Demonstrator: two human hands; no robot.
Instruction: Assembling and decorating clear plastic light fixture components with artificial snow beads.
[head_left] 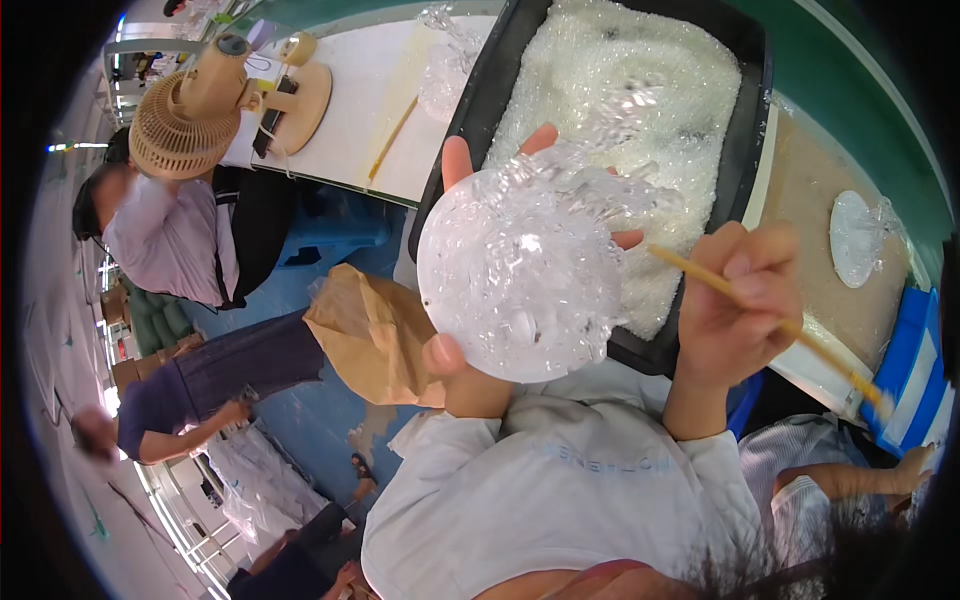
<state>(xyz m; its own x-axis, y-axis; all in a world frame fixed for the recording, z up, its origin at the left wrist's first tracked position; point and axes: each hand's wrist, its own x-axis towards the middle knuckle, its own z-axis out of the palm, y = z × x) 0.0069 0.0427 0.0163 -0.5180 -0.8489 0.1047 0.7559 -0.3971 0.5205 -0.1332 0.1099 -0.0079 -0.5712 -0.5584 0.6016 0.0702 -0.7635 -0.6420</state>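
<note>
**Black tray [752, 122] behind a held clear disc [490, 285]**

I see white granules [690, 65] in the tray. The disc lies across the left hand [452, 362], which grips it from beneath, thumb on the near-left rim, fingers past the far edge. Apart to the disc's right, the right hand [740, 305] clasps a thin yellow stick [826, 352]; its blurred tip may be bristles.

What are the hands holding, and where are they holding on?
The left hand holds the clear round piece by its rim, thumb in front. The right hand grips the thin yellow stick around its middle.
</note>
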